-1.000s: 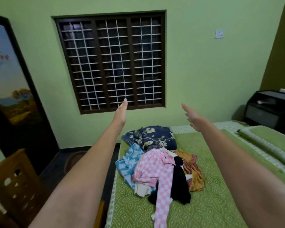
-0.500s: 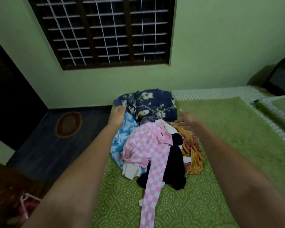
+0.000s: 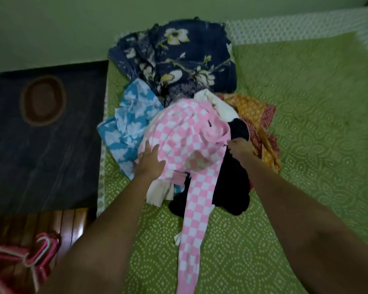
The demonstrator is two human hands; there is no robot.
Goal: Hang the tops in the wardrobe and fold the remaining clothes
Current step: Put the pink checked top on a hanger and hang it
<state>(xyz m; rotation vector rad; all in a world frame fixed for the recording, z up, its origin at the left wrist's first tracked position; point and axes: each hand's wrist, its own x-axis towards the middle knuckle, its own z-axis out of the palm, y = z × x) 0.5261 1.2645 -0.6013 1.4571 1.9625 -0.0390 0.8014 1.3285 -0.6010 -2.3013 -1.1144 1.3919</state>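
Observation:
A heap of clothes lies on the green bedspread (image 3: 295, 124). On top is a pink-and-white checked top (image 3: 185, 134) with one long sleeve trailing toward me. My left hand (image 3: 150, 162) rests on its left edge with fingers spread. My right hand (image 3: 240, 149) pinches its right edge beside a black garment (image 3: 234, 179). Under and around lie a blue-and-white print garment (image 3: 130, 126), a navy floral one (image 3: 179, 58), a cream piece (image 3: 217, 105) and an orange-red patterned cloth (image 3: 257, 115).
Pink plastic hangers (image 3: 36, 253) lie at the lower left on a wooden surface (image 3: 57, 223). Left of the bed are dark floor and an oval brown mat (image 3: 43, 100). A green wall runs along the top.
My view has tipped down from the window onto the bed. Both hands have come down from above the pile onto the pink checked top, the right one now pinching it.

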